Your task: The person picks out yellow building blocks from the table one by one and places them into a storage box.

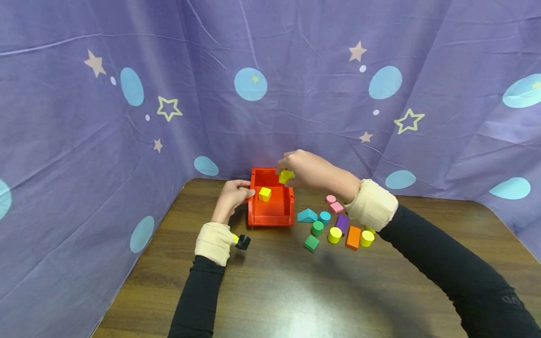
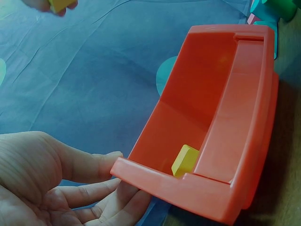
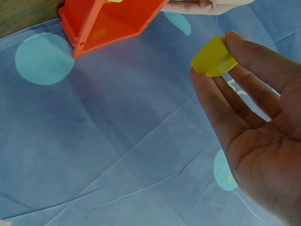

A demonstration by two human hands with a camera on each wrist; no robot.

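Observation:
A red open-topped plastic box (image 1: 271, 220) stands toward the back of the table. My left hand (image 1: 230, 199) pinches its left wall, the thumb at the rim and the fingers against the outside. Inside the box, close to that wall, lies a yellow block (image 1: 265, 194), also visible in the left wrist view (image 2: 185, 160). Over the box's back right part, my right hand (image 1: 310, 170) holds a second yellow block (image 1: 286, 176) between thumb and fingertips. The right wrist view shows this yellow block (image 3: 214, 57) with an uneven, stepped side.
Right of the box, several blocks lie loose: a blue triangle (image 1: 307, 216), a green cylinder (image 1: 317, 228), a yellow cylinder (image 1: 335, 235), an orange block (image 1: 353, 238) and others, some partly under the right forearm. A purple patterned curtain (image 1: 296, 126) hangs behind the wooden table (image 1: 270, 281).

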